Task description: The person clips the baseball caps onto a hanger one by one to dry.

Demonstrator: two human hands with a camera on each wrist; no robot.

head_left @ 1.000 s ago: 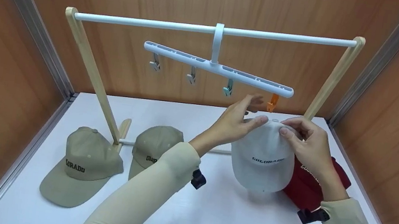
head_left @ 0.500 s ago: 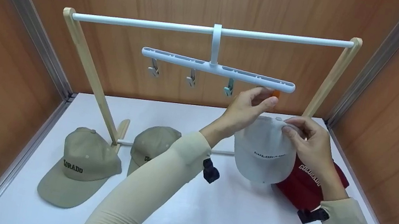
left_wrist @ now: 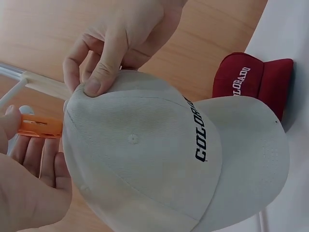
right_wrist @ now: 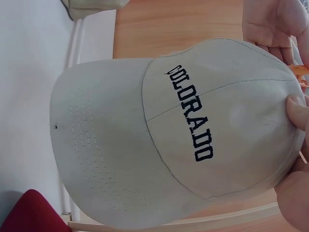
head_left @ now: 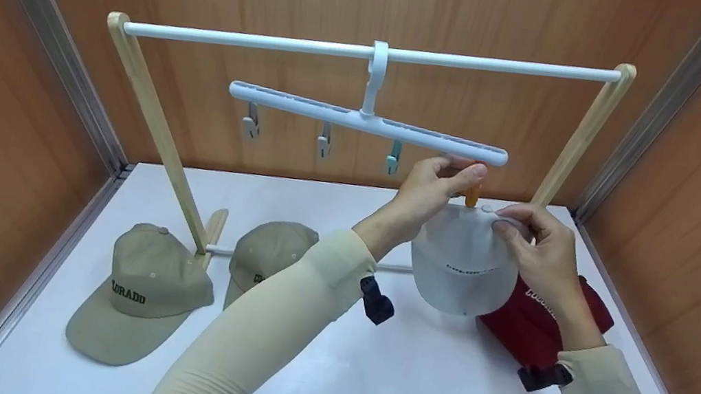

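Observation:
A light grey cap (head_left: 463, 255) with dark lettering hangs brim down from my right hand (head_left: 540, 250), whose thumb and fingers pinch its crown near the top. My left hand (head_left: 424, 191) pinches the orange clip (head_left: 473, 191) at the right end of the pale blue hanger (head_left: 308, 107). The clip's lower end is at the cap's top; in the left wrist view the orange clip (left_wrist: 41, 126) lies against the crown of the grey cap (left_wrist: 145, 145). Whether its jaws hold fabric, I cannot tell.
The hanger hooks over a white rail (head_left: 242, 39) on wooden posts. Two grey clips and a teal clip (head_left: 393, 158) hang from it. Olive caps (head_left: 162, 273) (head_left: 276, 252) lie at the left, partly behind my left sleeve; a red cap (head_left: 530, 321) lies behind my right wrist.
My left hand has moved right and up from beside the cap and taken hold of the orange clip. The hanger has swung and shifted slightly left; the cap has risen a little.

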